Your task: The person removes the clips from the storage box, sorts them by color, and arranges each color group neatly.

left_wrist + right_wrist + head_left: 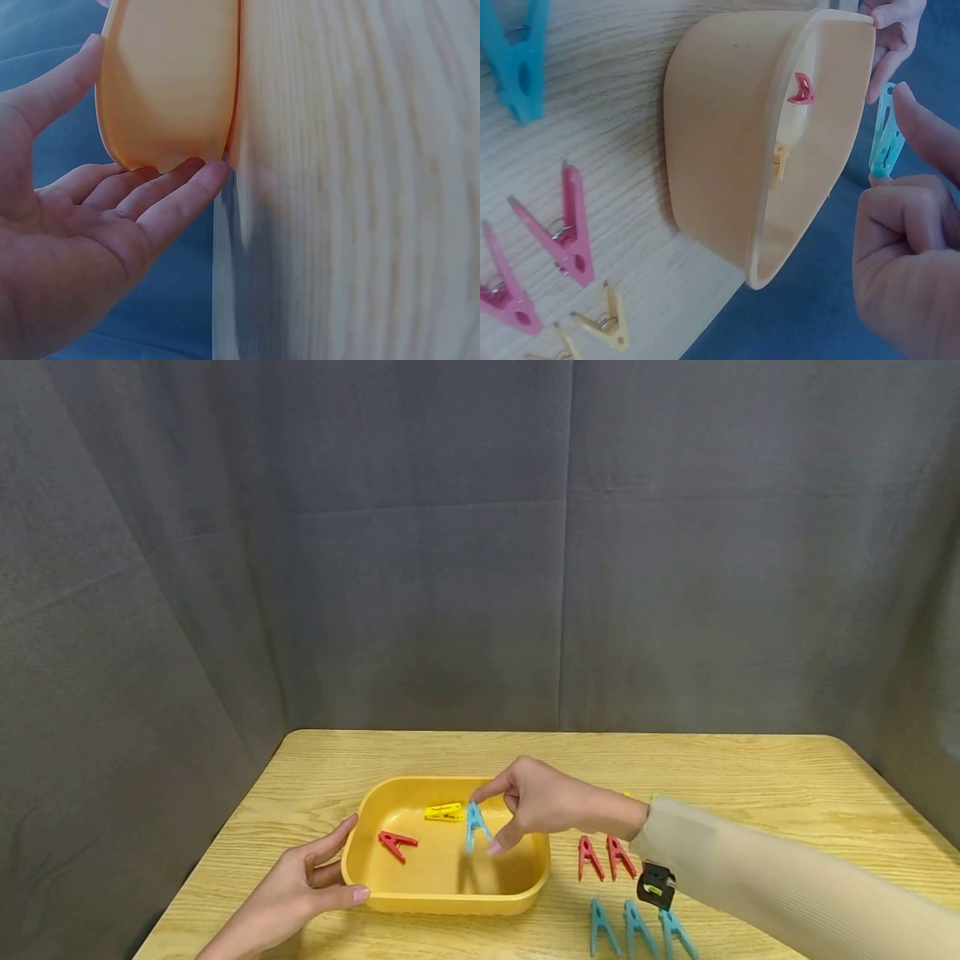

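Note:
A yellow plastic tub (pixel 446 904) stands on the wooden table. My left hand (pixel 296 885) holds its left end, thumb at the front corner and fingers along the outer wall, as the left wrist view also shows (pixel 97 225). Over the tub's right half, my right hand (pixel 543 797) pinches a light blue clothespin (pixel 476 827) between thumb and finger. That clothespin (pixel 886 139) hangs clear of the rim in the right wrist view. Inside the tub lie a red clothespin (pixel 396 843) and a yellow clothespin (pixel 445 812).
Right of the tub, two red clothespins (pixel 589 857) lie side by side. Nearer the front is a row of three blue clothespins (pixel 602 928). Yellow clothespins (pixel 609 319) lie beyond the red ones, mostly hidden by my right arm in the head view. A grey curtain (pixel 420 610) hangs behind the table.

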The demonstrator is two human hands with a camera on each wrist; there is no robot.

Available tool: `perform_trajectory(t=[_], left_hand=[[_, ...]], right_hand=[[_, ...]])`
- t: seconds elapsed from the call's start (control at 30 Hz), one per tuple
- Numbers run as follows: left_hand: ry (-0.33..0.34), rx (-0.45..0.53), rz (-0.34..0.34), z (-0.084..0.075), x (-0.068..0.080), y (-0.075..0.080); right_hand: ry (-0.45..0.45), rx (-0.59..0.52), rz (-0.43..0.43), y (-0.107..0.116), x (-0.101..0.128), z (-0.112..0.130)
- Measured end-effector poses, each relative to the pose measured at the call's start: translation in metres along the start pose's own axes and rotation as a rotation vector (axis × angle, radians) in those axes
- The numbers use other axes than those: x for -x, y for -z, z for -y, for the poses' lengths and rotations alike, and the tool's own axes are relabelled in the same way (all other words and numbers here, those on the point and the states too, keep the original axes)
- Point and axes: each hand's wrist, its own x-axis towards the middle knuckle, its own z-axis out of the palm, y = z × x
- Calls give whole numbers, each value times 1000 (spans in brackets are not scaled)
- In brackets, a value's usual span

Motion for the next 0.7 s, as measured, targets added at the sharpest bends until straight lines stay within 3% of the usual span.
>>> perform_trajectory(t=[0.3,0.7], left_hand=[[-22,-4,6,1,0,1],[13,-5,4,0,0,2]], right_hand=[[-5,-52,-34,8,25,-9],[26,-107,-79,12,55,-18]])
